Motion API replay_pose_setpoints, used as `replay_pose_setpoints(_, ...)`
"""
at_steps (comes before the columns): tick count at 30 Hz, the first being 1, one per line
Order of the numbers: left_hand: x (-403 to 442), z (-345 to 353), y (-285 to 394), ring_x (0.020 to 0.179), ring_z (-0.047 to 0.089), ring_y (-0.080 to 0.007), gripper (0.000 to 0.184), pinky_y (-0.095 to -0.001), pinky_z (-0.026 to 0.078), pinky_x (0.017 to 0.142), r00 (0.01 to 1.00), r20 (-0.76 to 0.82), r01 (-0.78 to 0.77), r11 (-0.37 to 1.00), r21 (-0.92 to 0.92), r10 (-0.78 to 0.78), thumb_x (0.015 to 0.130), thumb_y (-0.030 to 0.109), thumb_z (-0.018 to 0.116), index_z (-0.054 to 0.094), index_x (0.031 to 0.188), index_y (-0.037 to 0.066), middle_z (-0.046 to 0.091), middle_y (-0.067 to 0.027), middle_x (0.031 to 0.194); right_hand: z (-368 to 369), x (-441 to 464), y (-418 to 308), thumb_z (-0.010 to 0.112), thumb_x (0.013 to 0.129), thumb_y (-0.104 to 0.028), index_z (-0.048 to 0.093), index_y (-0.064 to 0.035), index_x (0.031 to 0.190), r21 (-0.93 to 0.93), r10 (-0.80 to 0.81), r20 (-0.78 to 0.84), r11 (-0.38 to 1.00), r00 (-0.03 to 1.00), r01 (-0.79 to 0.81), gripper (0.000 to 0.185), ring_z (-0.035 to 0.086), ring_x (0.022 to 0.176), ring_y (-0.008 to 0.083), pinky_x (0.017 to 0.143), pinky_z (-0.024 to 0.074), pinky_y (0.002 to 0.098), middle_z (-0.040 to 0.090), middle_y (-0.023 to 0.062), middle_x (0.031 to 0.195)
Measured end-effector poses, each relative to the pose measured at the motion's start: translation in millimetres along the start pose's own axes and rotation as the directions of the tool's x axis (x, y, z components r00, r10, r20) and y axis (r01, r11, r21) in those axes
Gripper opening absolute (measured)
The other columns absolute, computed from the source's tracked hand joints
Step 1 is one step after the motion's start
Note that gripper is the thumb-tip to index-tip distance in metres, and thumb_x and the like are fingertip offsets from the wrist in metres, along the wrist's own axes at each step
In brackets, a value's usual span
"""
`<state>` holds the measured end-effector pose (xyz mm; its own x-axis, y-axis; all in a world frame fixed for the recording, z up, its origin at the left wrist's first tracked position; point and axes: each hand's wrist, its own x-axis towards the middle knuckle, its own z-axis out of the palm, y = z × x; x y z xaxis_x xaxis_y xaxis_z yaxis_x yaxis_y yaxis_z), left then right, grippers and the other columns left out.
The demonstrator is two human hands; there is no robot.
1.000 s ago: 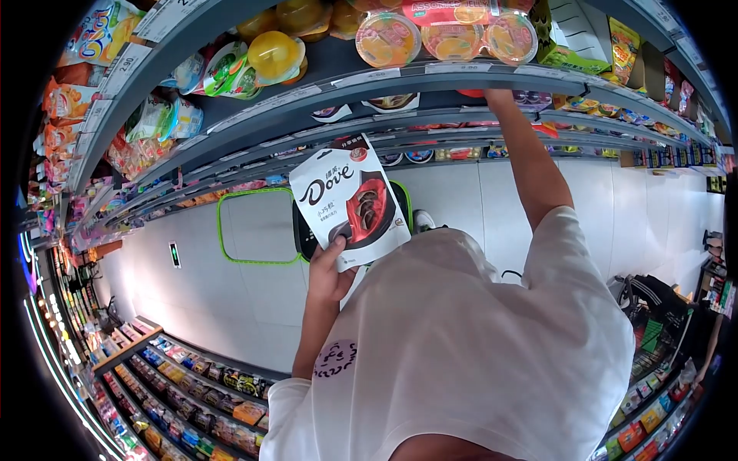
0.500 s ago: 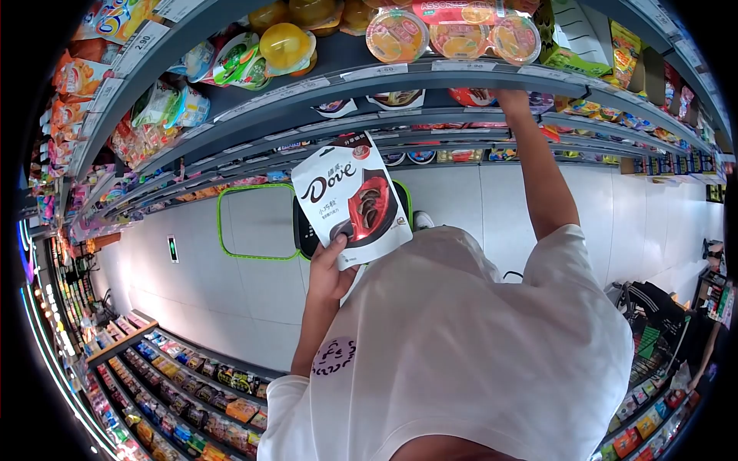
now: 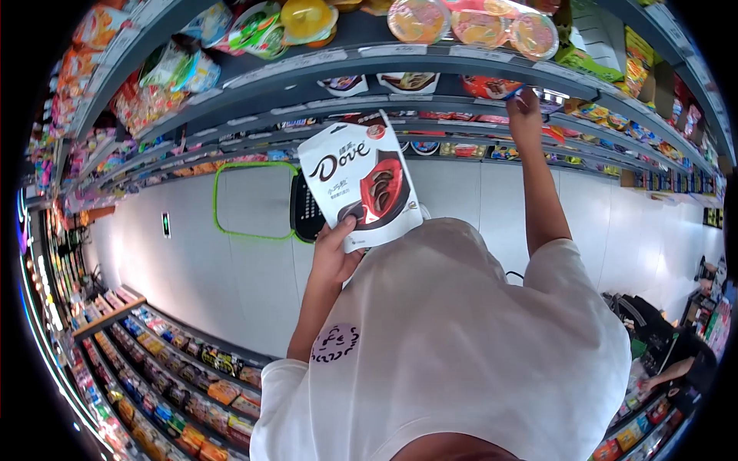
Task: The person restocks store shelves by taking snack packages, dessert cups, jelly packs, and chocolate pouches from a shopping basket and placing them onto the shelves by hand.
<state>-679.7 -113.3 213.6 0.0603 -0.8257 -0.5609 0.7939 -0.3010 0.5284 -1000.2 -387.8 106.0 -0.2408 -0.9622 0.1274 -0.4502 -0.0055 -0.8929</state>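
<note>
My left hand (image 3: pixel 337 250) grips the lower left corner of a white Dove chocolate pouch (image 3: pixel 365 180), thumb on its front. The pouch is tilted slightly, its printed face with a red and brown picture turned up to me. My right hand (image 3: pixel 526 115) is at a lower shelf, fingers curled in at the front of the packages; what they hold is hard to make out. Beside it lie a red bag (image 3: pixel 486 86) on the left and a shiny purplish package (image 3: pixel 550 98) on the right.
A black shopping basket (image 3: pixel 306 203) with a green rim stands on the floor below the pouch. Jelly cups (image 3: pixel 419 20) sit on the upper shelf (image 3: pixel 346 60). A person in dark clothes (image 3: pixel 680 353) is at the right, and more shelves (image 3: pixel 184 369) stand behind me.
My right hand has come out from beneath the upper shelf edge and shows more of its fingers. The pouch in my left hand has shifted slightly right. The view has moved a little.
</note>
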Motion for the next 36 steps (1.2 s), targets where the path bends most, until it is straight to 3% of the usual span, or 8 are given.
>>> replay_pose_setpoints(9,-4.4,2.8,-4.6,0.112,0.055,-0.0264,0.047,-0.0435,0.047,0.094,0.999,-0.013,0.038,0.999,0.031,-0.038,0.086,0.008,0.057,0.040,0.130,0.005,0.053,-0.0110,0.123,-27.5,-8.5,-12.4,0.060,0.083,-0.019,0.062,-0.0012,0.109,-0.097,0.033,0.310,0.995,0.950,-0.003,0.032,0.064,0.094,0.0217,0.084,0.0469,0.0304,0.065,0.0142,0.104)
replay_pose_setpoints(11,-4.3,3.4,-6.6,0.111,0.056,-0.0264,0.046,-0.0432,0.047,0.094,0.999,-0.020,0.026,1.000,0.018,-0.025,0.086,0.007,0.058,0.042,0.129,0.004,0.054,-0.0110,0.123,-30.3,-15.9,-8.6,0.059,0.084,-0.017,0.062,-0.0021,0.108,-0.024,0.074,0.536,0.997,0.841,-0.072,0.028,0.063,0.095,0.0203,0.084,0.0473,0.0304,0.065,0.0108,0.104)
replay_pose_setpoints(13,-4.1,5.0,-9.4,0.111,0.056,-0.0261,0.045,-0.0430,0.047,0.094,1.000,-0.017,0.017,1.000,0.014,-0.017,0.086,0.007,0.058,0.042,0.128,0.004,0.054,-0.0110,0.122,-19.0,-46.1,-32.9,0.057,0.085,-0.017,0.060,-0.0037,0.113,0.180,0.238,0.665,0.869,0.707,-0.461,0.031,0.062,0.098,0.0198,0.087,0.0481,0.0314,0.065,0.0086,0.108)
replay_pose_setpoints(18,-2.7,9.1,-15.0,0.109,0.057,-0.0250,0.044,-0.0418,0.048,0.093,0.999,-0.032,0.011,1.000,0.007,-0.011,0.086,0.007,0.058,0.043,0.127,0.004,0.056,-0.0106,0.121,8.1,-125.6,-77.0,0.057,0.090,-0.032,0.053,-0.0031,0.124,0.220,-0.024,0.959,0.690,0.283,-0.689,0.046,0.059,0.104,0.0212,0.093,0.0451,0.0368,0.061,0.0118,0.114)
replay_pose_setpoints(21,-0.1,12.9,-17.9,0.109,0.057,-0.0251,0.045,-0.0404,0.047,0.091,1.000,-0.010,-0.012,0.999,0.035,0.012,0.086,0.009,0.058,0.043,0.128,0.004,0.057,-0.0103,0.120,17.6,-161.8,-113.0,0.061,0.089,-0.028,0.054,-0.0031,0.123,0.195,0.007,0.969,0.592,0.247,-0.782,0.043,0.057,0.106,0.0197,0.094,0.0425,0.0346,0.060,0.0104,0.115)
replay_pose_setpoints(24,2.2,15.2,-20.7,0.103,0.060,-0.0228,0.040,-0.0380,0.050,0.085,0.999,-0.053,-0.003,0.995,0.099,0.009,0.086,0.010,0.059,0.047,0.124,0.005,0.059,-0.0088,0.115,24.8,-171.9,-117.8,0.064,0.087,-0.022,0.056,-0.0031,0.121,0.122,0.089,0.955,0.752,0.283,-0.648,0.039,0.055,0.104,0.0175,0.093,0.0413,0.0328,0.061,0.0080,0.113)
replay_pose_setpoints(26,4.2,15.0,-22.0,0.101,0.061,-0.0218,0.038,-0.0368,0.050,0.083,0.998,-0.065,0.002,0.995,0.103,0.005,0.086,0.010,0.060,0.049,0.122,0.005,0.060,-0.0082,0.113,30.9,-168.4,-114.1,0.066,0.086,-0.018,0.057,-0.0036,0.119,0.214,-0.054,0.955,0.806,0.291,-0.552,0.037,0.055,0.102,0.0162,0.091,0.0413,0.0325,0.062,0.0068,0.111)
replay_pose_setpoints(36,2.5,20.1,-27.3,0.099,0.061,-0.0190,0.035,-0.0351,0.050,0.083,0.983,-0.186,0.036,0.978,0.207,0.003,0.085,0.013,0.065,0.053,0.117,0.005,0.062,-0.0059,0.110,28.5,-165.5,-111.0,0.067,0.084,-0.015,0.062,-0.0025,0.111,0.135,-0.006,0.971,0.836,0.238,-0.532,0.030,0.058,0.098,0.0139,0.091,0.0429,0.0303,0.066,0.0053,0.104)
